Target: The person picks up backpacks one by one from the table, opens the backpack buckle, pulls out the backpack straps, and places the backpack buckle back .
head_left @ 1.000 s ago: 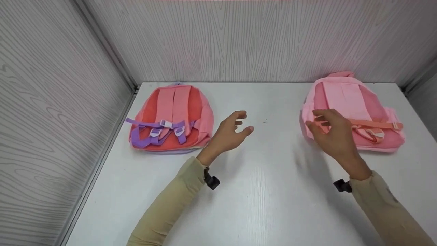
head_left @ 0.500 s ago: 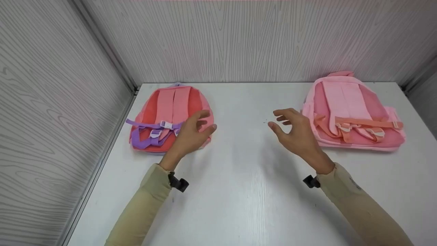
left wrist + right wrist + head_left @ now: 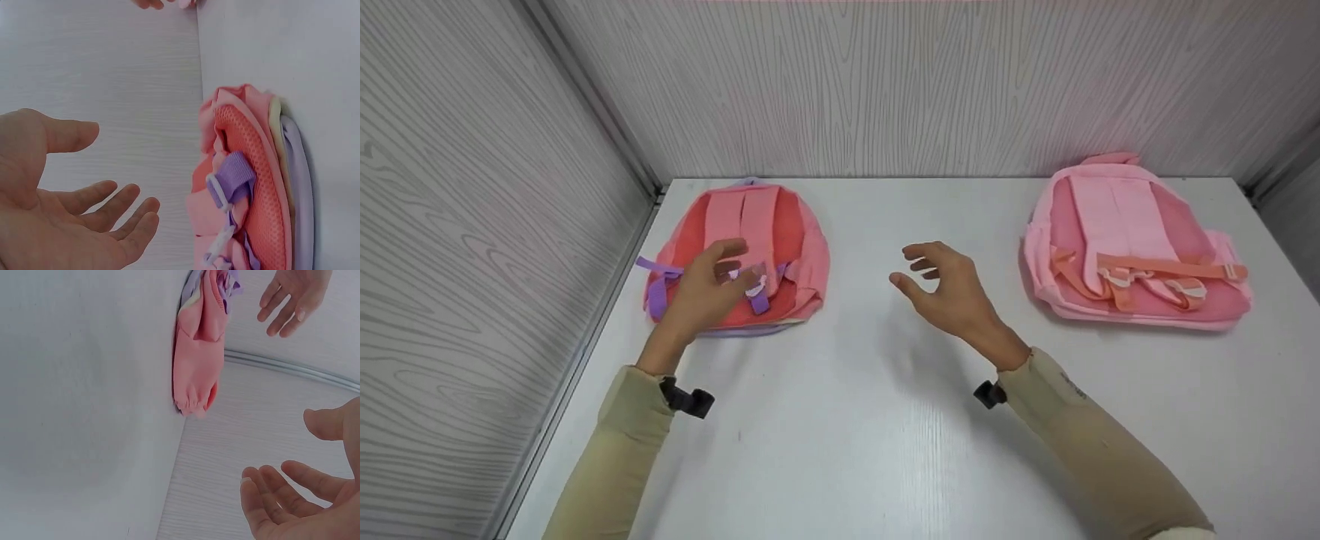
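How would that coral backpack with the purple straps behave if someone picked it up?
The coral backpack would probably sag and fold, since its fabric sides look soft and creased. Its loose purple straps would likely dangle. Lying flat on the white table, it seems unlikely to roll if pushed.

A booth-like workspace [image 3: 450,247] — grey wood-grain panels [image 3: 840,90] and metal strips [image 3: 590,97] edging a white tabletop [image 3: 840,450].

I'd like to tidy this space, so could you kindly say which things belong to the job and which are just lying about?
Probably in the job:
purple-strapped backpack, nearest the left grip
left grip and right grip, both empty

Seemingly just lying about:
orange-strapped backpack, apart from both, on the far right
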Available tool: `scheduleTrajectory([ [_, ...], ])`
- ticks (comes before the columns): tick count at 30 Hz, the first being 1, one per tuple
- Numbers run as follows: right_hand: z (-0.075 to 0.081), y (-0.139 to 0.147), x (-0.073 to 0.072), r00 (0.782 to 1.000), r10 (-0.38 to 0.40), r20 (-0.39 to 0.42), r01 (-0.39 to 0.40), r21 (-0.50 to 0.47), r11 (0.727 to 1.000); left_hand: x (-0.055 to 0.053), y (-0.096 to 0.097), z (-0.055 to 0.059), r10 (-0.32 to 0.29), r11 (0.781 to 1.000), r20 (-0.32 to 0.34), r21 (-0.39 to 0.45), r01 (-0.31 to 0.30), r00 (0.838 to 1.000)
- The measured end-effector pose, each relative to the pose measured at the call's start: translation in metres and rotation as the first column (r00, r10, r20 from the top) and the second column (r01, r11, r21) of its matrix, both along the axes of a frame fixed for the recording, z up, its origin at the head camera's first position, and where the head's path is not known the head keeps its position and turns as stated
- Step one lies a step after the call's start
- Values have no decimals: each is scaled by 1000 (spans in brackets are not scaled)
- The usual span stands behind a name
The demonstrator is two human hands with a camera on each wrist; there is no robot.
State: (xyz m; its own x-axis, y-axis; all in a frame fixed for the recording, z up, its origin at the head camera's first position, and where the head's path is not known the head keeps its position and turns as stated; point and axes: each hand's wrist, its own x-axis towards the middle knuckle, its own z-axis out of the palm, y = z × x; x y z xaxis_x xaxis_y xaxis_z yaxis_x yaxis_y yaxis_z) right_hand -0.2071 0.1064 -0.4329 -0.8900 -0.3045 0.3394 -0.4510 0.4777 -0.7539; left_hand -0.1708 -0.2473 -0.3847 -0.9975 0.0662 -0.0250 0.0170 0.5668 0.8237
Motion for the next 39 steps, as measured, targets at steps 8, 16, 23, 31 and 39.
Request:
scheduleTrajectory([
  [8, -9, -22, -6, 997, 55, 46, -54, -26, 998, 10, -41, 5, 56, 997, 8, -48, -55, 998],
  [16, -21, -36, -15, 994, 55, 92, -51, -47, 998, 8, -80, 7, 119, 993, 29, -24, -119, 992],
  [23, -29, -64, -18, 987, 84, 139, -72, -90, 993, 9, -118, -1, 231, 973, 85, -36, -228, 969],
  [31, -39, -100, -13, 985, 99, 144, -81, -129, 988, 6, -151, -22, 320, 947, 164, -27, -320, 933],
  [39, -52, -121, -6, 983, 98, 152, -72, -165, 984, 0, -162, -54, 279, 957, 238, 13, -290, 930],
])
